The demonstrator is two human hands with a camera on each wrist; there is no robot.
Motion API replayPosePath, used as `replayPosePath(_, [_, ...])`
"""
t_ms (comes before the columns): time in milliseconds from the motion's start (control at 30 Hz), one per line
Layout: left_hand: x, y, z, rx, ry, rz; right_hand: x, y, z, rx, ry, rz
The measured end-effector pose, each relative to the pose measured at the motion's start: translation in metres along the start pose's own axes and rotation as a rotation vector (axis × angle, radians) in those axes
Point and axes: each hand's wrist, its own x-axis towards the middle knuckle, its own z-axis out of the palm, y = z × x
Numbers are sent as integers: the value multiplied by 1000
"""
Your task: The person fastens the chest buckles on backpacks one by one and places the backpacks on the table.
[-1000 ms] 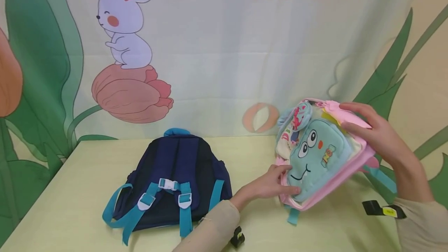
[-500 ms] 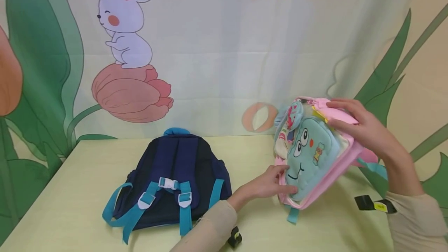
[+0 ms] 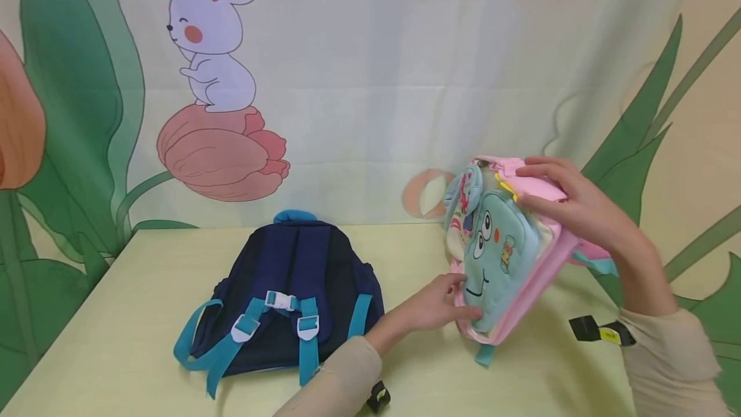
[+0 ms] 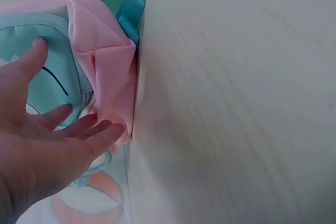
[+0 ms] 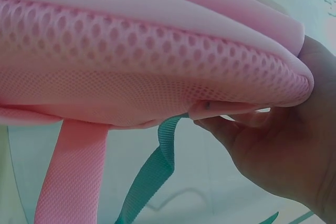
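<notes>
At the table's right side, a pink and light-blue children's backpack [image 3: 501, 259] stands tilted, its smiling-face front pocket turned toward the left. My right hand [image 3: 585, 208] grips its upper right edge; in the right wrist view that hand [image 5: 286, 148] curls round the border of the pink mesh back panel [image 5: 131, 72]. By the lower left corner is my left hand [image 3: 425, 304]. In the left wrist view, the thumb lies against the blue pocket [image 4: 52, 72] and the other fingers are loosely extended beside the pink side. A round light-blue pendant [image 3: 471, 189] hangs near the top.
A navy backpack [image 3: 289, 340] with teal straps [image 3: 217, 365] lies back-side up left of my left forearm. Both bags are on a pale yellow table [image 3: 133, 301]. Behind it hangs a printed curtain [image 3: 347, 114] with a rabbit and tulips.
The pink backpack's upper part has swung left, and its face pocket now shows more edge-on. My right hand has moved left with it. My left hand has shifted slightly left at the lower corner.
</notes>
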Motion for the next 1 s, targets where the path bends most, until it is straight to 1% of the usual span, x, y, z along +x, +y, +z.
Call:
replayPosePath(67, [-3, 1, -3, 12, 8, -18, 1, -3, 2, 0, 2, -4])
replayPosePath(167, [-8, 1, -8, 23, 25, -25, 3, -7, 5, 4, 2, -10])
replayPosePath(267, [-12, 3, -16, 13, 43, -2, 5, -11, 8, 2, 0, -14])
replayPosePath(333, [-16, 6, -23, 2, 59, 20, 6, -14, 10, 8, -4, -20])
replayPosePath(433, [-22, 11, -35, -13, 88, 36, 8, -18, 12, 19, -7, -31])
replayPosePath(533, [-28, 15, -47, -16, 128, 30, 8, -21, 15, 33, -9, -35])
replayPosePath(633, [-32, 18, -60, -43, 170, 21, 9, -22, 18, 39, -12, -32])
replayPosePath(767, [-39, 24, -77, -89, 229, 52, 10, -24, 22, 31, -11, -29])
replayPosePath(900, [-49, 36, -95, -127, 283, 99, 13, -30, 28, 38, -14, -52])
replayPosePath(1000, [-56, 45, -105, -132, 318, 142, 16, -35, 34, 51, -17, -75])
